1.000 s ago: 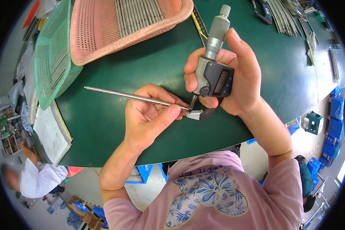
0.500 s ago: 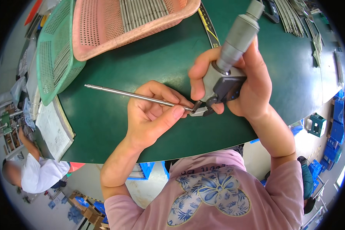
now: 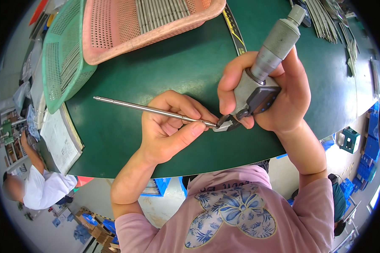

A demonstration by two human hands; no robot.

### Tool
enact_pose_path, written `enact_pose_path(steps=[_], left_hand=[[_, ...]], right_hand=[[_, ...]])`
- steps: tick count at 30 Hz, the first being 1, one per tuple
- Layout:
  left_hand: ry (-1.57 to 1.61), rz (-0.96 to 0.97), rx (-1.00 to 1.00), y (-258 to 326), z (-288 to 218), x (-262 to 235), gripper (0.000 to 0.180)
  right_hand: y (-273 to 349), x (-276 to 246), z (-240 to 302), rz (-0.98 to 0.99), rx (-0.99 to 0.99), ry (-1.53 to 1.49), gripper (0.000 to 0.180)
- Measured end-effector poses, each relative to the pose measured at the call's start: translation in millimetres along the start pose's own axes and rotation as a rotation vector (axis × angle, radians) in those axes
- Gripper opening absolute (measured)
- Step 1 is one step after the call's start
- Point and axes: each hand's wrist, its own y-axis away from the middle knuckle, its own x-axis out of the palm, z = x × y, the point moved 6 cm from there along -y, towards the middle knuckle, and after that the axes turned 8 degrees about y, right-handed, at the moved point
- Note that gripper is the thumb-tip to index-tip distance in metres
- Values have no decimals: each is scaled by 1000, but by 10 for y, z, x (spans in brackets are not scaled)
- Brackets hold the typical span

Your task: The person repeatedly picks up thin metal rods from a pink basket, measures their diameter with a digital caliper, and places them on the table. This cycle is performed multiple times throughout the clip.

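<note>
A thin, shiny metal rod [image 3: 135, 106] is pinched between the thumb and fingers of my left hand [image 3: 166, 128]. Its far end points out to the left over the table; the other end sits at the jaws of a grey micrometer [image 3: 245, 93]. My right hand [image 3: 289, 97] is wrapped around the micrometer's body, with its knurled thimble tilted up to the right. Whether both measuring faces touch the rod is too small to tell.
A pink basket [image 3: 126, 55] with several metal rods stands at the back, beside a green basket [image 3: 50, 90] also holding rods. A ruler [image 3: 234, 29] lies behind my right hand. Papers [image 3: 57, 139] rest at the left edge. More rods [image 3: 321, 21] lie back right. A person [image 3: 50, 187] works at left.
My right hand and the micrometer have shifted slightly right and down. My left hand stays nearly in place, and the rod's jaw end has moved a little right.
</note>
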Motion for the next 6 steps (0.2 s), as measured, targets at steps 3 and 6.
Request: enact_pose_path(steps=[3,6], left_hand=[[3,4,1,0,1,-5,15],[-10,11,7,-2,-4,-3,15]], right_hand=[[-5,9,5,12,-6,-4,74],[-4,7,4,19,-12,2,74]])
